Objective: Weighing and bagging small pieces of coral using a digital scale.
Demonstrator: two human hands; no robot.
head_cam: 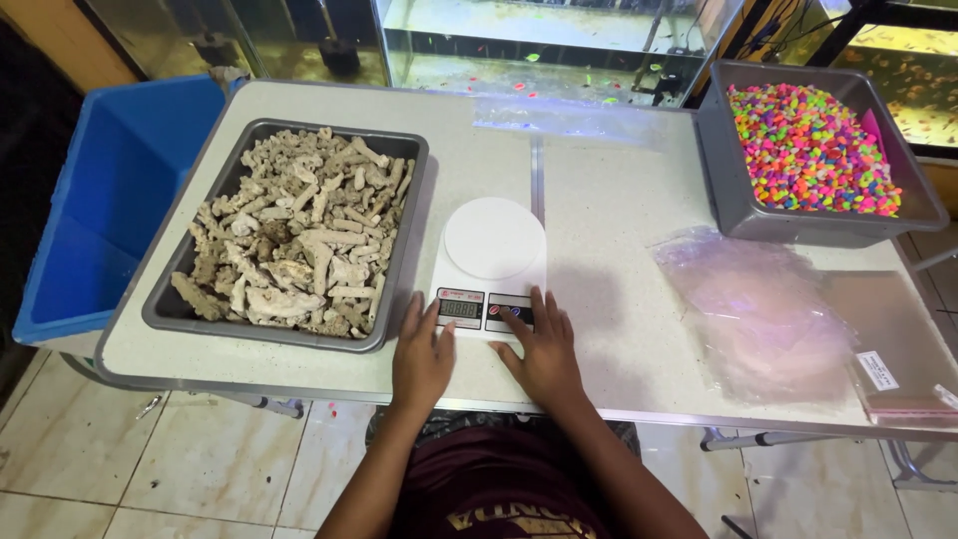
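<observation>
Resting flat and open on the table's (619,329) front edge, your left hand (421,357) touches the white kitchen scale's (491,268) left corner while your right hand (544,349), fingers spread and gripping nothing, lies across its buttons, between the coral tray (404,215) and plastic bags (763,309).

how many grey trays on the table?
2. One grey tray of pale coral pieces sits on the left of the table; the other grey tray, holding bright coloured gravel, sits at the far right corner. None seems hidden.
</observation>
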